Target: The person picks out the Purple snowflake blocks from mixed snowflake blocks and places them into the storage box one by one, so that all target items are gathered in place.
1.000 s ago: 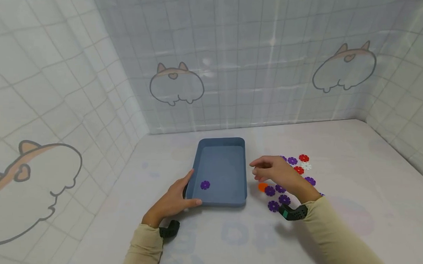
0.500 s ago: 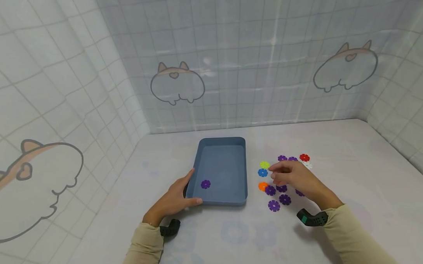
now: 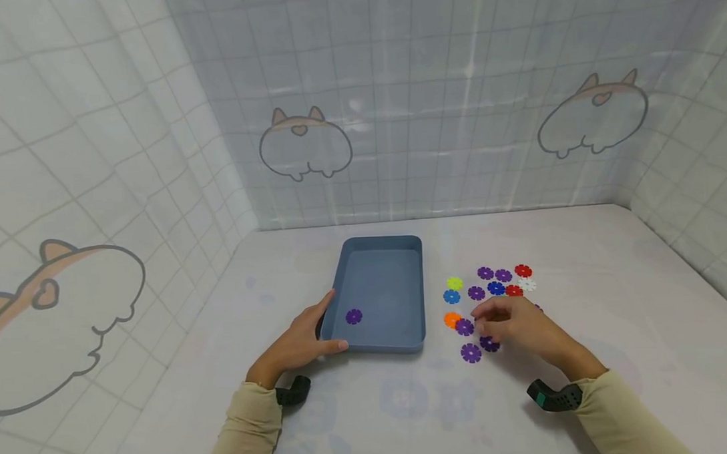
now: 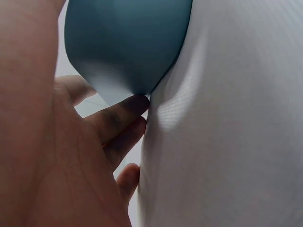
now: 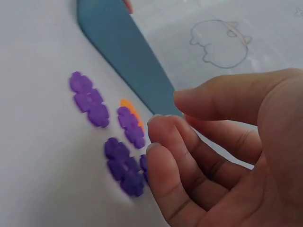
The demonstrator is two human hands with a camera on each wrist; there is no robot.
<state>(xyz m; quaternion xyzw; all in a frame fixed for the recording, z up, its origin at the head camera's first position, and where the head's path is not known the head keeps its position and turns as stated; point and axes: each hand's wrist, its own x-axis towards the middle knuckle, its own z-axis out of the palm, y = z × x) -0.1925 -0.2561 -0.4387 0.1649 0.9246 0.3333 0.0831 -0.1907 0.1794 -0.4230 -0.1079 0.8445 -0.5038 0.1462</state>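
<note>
A shallow blue-grey tray [image 3: 380, 273] stands on the table, with one purple snowflake-shaped disc [image 3: 354, 316] near its left front. My left hand [image 3: 298, 339] holds the tray's near left corner, thumb at the front rim. In the left wrist view its fingers [image 4: 120, 113] touch the tray's outside. Over the loose discs right of the tray hovers my right hand [image 3: 523, 325], fingers loosely bent. The right wrist view shows a gap between thumb and fingertips and nothing held. Just below are a dark purple disc [image 5: 124, 166] and one partly hidden by the fingers.
Orange [image 3: 451, 319], yellow-green [image 3: 454, 283], light blue [image 3: 451, 296], red [image 3: 523, 271] and white [image 3: 526, 284] discs lie among several purple ones right of the tray. A tiled-pattern sheet [image 3: 397, 152] rises behind the table.
My right hand has moved from beside the tray's right edge to the right and nearer me, uncovering several discs. The left hand and tray stay in place.
</note>
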